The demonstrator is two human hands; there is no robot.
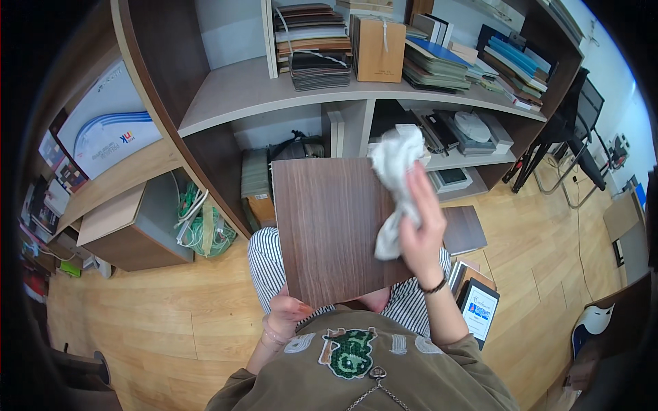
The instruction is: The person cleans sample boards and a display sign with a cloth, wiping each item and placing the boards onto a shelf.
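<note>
A brown wood-grain board (pixel 329 233) lies tilted over my lap, above striped trousers. At its near left corner my left hand (pixel 286 314) is closed on the edge, its fingers partly hidden. My right hand (pixel 421 236), slightly blurred, grips a bunched white cloth (pixel 399 157) at the board's right side. The cloth hangs over the far right corner and along that edge; whether all of it touches the surface, I cannot tell.
Ahead stands a shelf unit (pixel 274 96) with stacked folders and books. Right of my legs are another brown board (pixel 465 229) and a dark-framed tablet (pixel 478 312) on the wooden floor. Green and white cables (pixel 205 222) hang at left; a black folding chair (pixel 582 130) stands far right.
</note>
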